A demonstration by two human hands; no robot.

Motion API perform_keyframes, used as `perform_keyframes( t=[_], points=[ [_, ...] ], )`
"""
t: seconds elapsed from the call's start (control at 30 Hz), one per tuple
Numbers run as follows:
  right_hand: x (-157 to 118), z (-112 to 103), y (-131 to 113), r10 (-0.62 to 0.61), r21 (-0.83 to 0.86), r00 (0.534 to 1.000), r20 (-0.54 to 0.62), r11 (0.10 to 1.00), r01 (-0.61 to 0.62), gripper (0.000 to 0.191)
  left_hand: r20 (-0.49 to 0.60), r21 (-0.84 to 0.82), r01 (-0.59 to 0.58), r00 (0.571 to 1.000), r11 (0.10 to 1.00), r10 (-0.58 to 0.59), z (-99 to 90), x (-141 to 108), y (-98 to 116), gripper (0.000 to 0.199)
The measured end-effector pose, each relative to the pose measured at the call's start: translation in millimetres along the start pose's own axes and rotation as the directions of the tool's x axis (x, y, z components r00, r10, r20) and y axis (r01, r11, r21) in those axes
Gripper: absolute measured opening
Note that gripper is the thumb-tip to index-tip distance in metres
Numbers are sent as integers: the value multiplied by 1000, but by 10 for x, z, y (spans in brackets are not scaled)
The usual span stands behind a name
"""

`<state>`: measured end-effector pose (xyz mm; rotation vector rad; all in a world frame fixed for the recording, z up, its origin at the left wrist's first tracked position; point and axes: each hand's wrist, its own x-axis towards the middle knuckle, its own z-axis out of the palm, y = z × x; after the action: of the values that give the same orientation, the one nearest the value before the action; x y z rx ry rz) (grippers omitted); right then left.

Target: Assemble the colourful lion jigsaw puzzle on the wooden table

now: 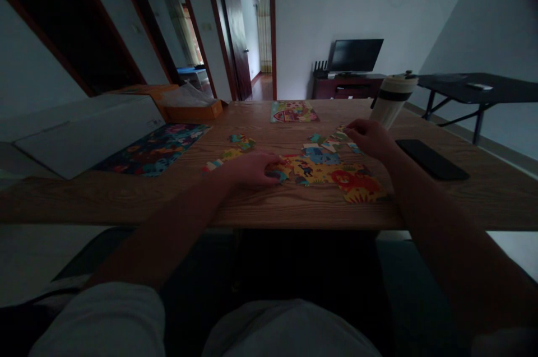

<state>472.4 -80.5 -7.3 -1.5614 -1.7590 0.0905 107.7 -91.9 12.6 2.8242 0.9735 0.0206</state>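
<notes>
A partly joined jigsaw (313,170) with a lion, an elephant and a small figure lies near the front edge of the wooden table. My left hand (253,168) rests at its left end, fingers apart over a piece (278,175), which it touches without visibly gripping. My right hand (370,135) is above the loose pieces (332,143) behind the jigsaw, its thumb and fingertips pinched at a small piece (343,129). More loose pieces (239,144) are scattered behind my left hand. At the back of the table lies a colourful picture sheet (294,111).
A cream tumbler (392,100) stands behind my right hand, with a black phone (431,159) to the right. On the left are a white box (88,130), a dark patterned puzzle (157,148) and an orange box (210,109) holding clear plastic.
</notes>
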Motion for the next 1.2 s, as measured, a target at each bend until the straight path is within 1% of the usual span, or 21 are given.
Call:
perform_keyframes(
  t=[0.1,0.2,0.37,0.47,0.6,0.7,0.77,0.87,0.93,1.07,1.2],
  points=[
    [1,4,-20,15,3,1000,12,1000,-15,33,-17,58,18,1000,998,-17,11,29,92,59],
    [-2,7,-25,2,10,1000,16,1000,-3,36,-28,107,16,1000,994,-14,35,56,171,53],
    [-5,10,-8,-2,-4,1000,15,1000,2,37,-58,121,60,997,991,-53,75,70,240,55],
    [0,15,6,-8,-3,1000,24,1000,8,37,-37,87,42,999,995,-39,67,59,203,59],
    [6,30,24,-10,5,1000,28,1000,10,34,11,8,-33,999,999,33,29,27,79,66],
    [4,38,33,-6,17,999,44,1000,5,32,10,-39,-50,999,998,50,14,2,9,66],
    [1,36,31,-3,20,999,48,1000,2,31,3,-57,-21,1000,998,21,19,-4,-4,67],
    [-5,26,17,3,15,999,44,1000,-4,33,-7,-74,57,998,996,-57,37,6,17,68],
    [-8,18,3,-2,12,999,48,1000,2,34,-21,-79,63,998,995,-65,52,22,42,67],
    [-13,11,-19,12,10,998,68,1000,-13,34,-39,-32,-25,999,999,23,75,53,85,61],
    [-15,15,-15,32,9,997,65,999,-33,35,-57,36,-116,991,993,118,85,46,112,46]
  ],
)
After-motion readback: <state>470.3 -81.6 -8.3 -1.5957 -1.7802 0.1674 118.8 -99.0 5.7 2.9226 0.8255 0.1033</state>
